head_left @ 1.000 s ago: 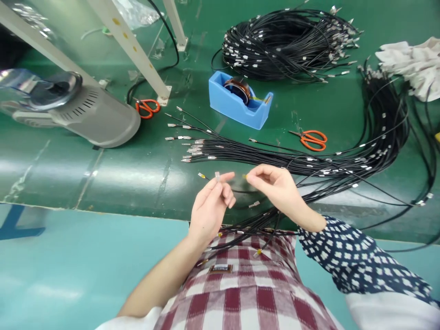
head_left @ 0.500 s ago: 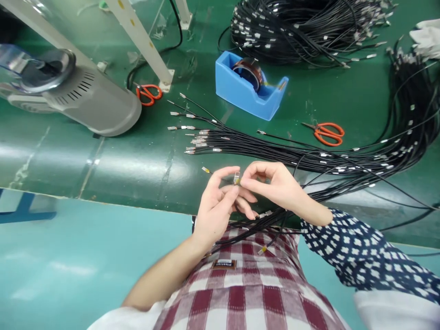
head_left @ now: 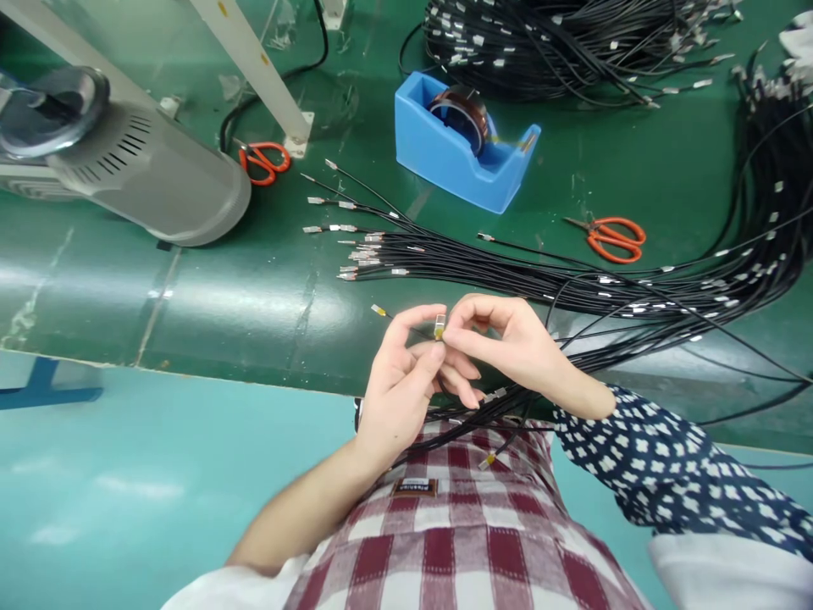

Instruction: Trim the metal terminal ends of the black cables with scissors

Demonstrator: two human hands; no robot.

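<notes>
Two bare hands meet over the front edge of a green workbench (head_left: pixel 254 322), the left hand (head_left: pixel 400 381) gripping a small pale connector (head_left: pixel 439 323) upright between thumb and fingers, the right hand (head_left: pixel 505 335) pinching with thumb and forefinger at the yellow tape (head_left: pixel 439 335) on the connector's lower end. Just left of the fingers, another cable end (head_left: pixel 379 311) with a yellow band lies on the bench. Beyond the hands stretches a bundle of black cables (head_left: pixel 483 273), its pale-tipped ends pointing left, with orange-handled scissors (head_left: pixel 616 240) near its far side. Behind it stands a blue tape dispenser (head_left: pixel 445 157) bearing a brown roll (head_left: pixel 471 114), and farther back lies a large coil of black cables (head_left: pixel 539 55). More cables (head_left: pixel 457 428) rest across the worker's checked apron (head_left: pixel 438 551); a grey machine (head_left: pixel 158 174) sits at left, beside a second pair of scissors (head_left: pixel 270 161)
</notes>
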